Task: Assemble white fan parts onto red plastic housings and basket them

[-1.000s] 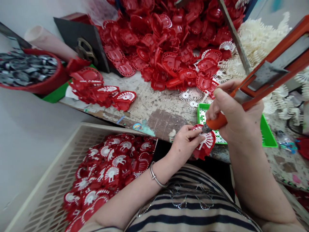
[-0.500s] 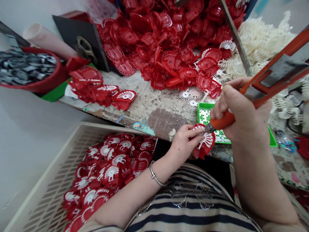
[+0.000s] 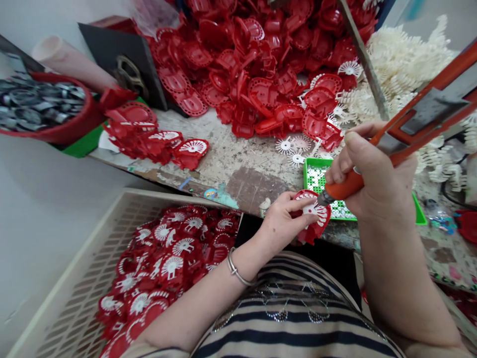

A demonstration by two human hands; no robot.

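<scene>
My left hand (image 3: 281,219) grips a red plastic part (image 3: 315,229) at the front edge of the bench. A white fan-shaped piece with spokes (image 3: 312,211) lies on the red part, under my fingertips. In my right hand (image 3: 376,174) is an orange electric screwdriver (image 3: 345,188), its body slanting up to the right. The metal tip (image 3: 325,198) points down at the upper right of the white piece; whether it touches cannot be made out. Just behind the tip stands a green tray (image 3: 345,217) of small white pieces, partly covered by my right hand.
A heap of red parts (image 3: 257,94) covers the back of the bench (image 3: 231,159), with white spoked pieces (image 3: 406,64) to its right. Several red parts (image 3: 192,153) sit at the left edge. Below is a white crate (image 3: 74,293) of assembled parts. A red basin (image 3: 55,133) stands far left.
The screwdriver tip has shifted slightly right and off the middle of the white piece. My left fingers have spread a little, baring more of the piece.
</scene>
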